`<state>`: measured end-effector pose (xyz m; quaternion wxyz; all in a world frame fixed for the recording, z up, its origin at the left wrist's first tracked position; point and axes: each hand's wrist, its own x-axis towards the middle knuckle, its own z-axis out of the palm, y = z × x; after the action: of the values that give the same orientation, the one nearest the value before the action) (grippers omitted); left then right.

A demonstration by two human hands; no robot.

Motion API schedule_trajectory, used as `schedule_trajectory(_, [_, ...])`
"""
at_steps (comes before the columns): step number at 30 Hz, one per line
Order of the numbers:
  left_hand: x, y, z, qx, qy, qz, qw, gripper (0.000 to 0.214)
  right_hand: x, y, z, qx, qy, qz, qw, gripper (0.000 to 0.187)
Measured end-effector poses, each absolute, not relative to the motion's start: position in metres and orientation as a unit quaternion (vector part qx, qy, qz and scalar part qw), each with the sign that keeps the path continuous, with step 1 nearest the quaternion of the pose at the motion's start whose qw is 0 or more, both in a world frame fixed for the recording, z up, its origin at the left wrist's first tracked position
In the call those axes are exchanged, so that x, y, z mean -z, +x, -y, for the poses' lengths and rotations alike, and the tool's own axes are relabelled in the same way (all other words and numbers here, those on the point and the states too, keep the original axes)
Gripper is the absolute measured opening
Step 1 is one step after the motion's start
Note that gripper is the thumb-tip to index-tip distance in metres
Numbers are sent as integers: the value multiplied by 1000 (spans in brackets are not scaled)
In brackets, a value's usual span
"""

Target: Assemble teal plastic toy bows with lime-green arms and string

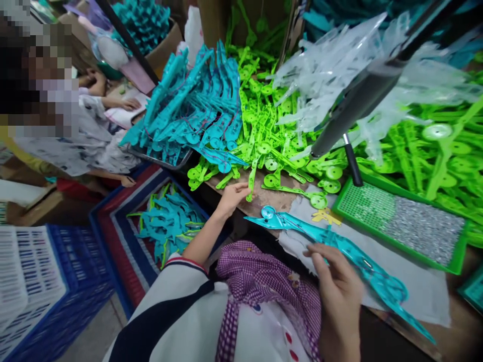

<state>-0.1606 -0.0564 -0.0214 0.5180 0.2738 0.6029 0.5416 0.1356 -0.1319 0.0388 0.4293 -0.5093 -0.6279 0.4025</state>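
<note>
My left hand (233, 198) pinches a bright green plastic part (251, 182) with a round end, at the table's front edge. A long teal plastic half-shell (345, 247) lies before me on a pale cloth (422, 291), with a thin dark wire along it. My right hand (337, 289) hovers just in front of the half-shell, thumb and forefinger close together. Whatever may be between those fingertips is too small to make out. Beside the half-shell sits a small yellow piece (326, 216).
A green tray (458, 259) of small metal pieces stands at right, under a hanging power screwdriver (358, 105). Behind are heaps of green parts (264, 110), clear parts (328, 65) and teal shells (199, 100). A crate (107, 221) stands lower left; a co-worker sits beyond.
</note>
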Motion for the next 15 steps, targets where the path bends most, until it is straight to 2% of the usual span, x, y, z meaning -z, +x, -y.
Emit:
schedule_trajectory(6, [26,-159,64,-555,272,-605,502,44,-18,123,118,-418,-472,673,387,16])
schedule_trajectory(10, [29,-148,48,-532,320,-620,479,39,-10,134,129,-439,-505,644,370,19])
schedule_trajectory(13, [19,-129,15,-519,422,-625,402,32,-15,126,127,-451,-501,634,379,20])
schedule_trajectory(15, [6,-119,0,-511,510,-619,309,30,-20,119,123,-448,-468,662,379,19])
